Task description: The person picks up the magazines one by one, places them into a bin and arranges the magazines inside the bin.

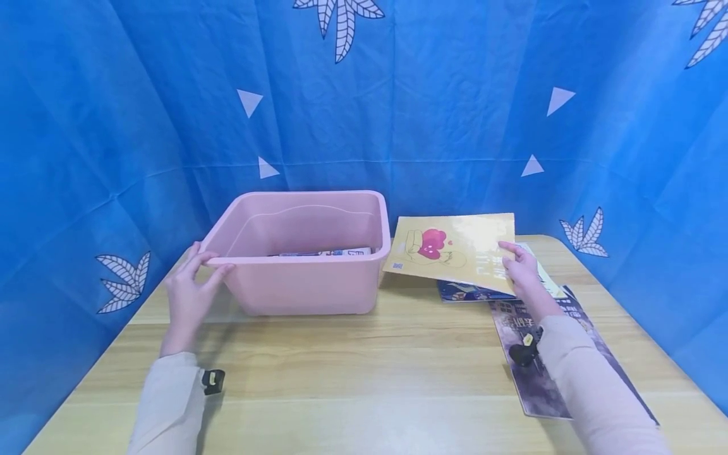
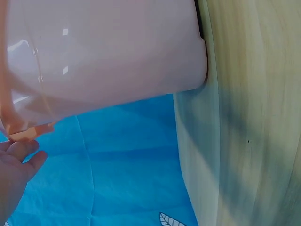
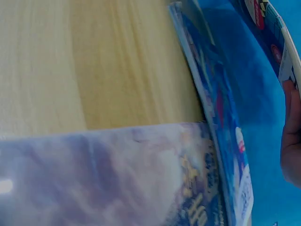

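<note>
A pink plastic bin (image 1: 301,287) stands on the table, and part of a book (image 1: 355,252) shows inside it. My left hand (image 1: 190,294) grips the bin's rim at its near left corner; the left wrist view also shows this hand (image 2: 16,172) at the rim. On the other side, my right hand (image 1: 524,278) pinches the right edge of a yellow book (image 1: 472,243) with a red heart drawing. That book is raised and tilted above other books. In the right wrist view, only part of the right hand (image 3: 291,141) shows at the edge of the held book.
Under the yellow book lies a blue book (image 1: 462,292), with a pale cover (image 1: 546,278) showing beside it. A dark purple book (image 1: 531,392) lies closer, partly below the right forearm. Blue curtains (image 1: 455,126) with leaf prints surround the wooden table (image 1: 341,366).
</note>
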The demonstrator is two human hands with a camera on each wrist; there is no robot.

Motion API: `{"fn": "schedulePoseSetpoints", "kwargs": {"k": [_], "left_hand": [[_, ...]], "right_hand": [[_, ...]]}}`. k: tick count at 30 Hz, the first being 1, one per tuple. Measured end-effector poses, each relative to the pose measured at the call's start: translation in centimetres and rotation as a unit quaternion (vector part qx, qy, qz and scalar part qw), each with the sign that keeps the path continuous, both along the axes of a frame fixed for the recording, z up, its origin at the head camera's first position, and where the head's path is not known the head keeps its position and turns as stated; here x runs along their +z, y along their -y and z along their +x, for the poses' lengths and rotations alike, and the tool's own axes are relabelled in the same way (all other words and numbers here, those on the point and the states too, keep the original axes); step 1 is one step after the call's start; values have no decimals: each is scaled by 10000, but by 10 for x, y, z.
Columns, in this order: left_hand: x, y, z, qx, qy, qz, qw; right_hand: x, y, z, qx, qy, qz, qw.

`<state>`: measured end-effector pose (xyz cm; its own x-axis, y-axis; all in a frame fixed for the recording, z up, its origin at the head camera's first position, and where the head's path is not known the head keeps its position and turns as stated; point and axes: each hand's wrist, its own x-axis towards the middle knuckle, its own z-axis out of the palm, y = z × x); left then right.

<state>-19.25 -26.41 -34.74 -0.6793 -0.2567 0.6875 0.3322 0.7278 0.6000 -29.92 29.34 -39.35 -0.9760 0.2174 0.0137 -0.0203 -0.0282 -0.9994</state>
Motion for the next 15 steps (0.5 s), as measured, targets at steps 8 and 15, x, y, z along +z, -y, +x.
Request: {"fn": "schedulePoseSetpoints", "kwargs": {"k": [8,15], "left_hand": [[-3,-6,-5,-5,-366,-187,9992],[-5,-15,-6,-28,-477,-210,9986]], "right_hand": [[22,-11,6,-148,-260,-996,9946],[37,-21,11,-560,-371,-1507,9863]]}}
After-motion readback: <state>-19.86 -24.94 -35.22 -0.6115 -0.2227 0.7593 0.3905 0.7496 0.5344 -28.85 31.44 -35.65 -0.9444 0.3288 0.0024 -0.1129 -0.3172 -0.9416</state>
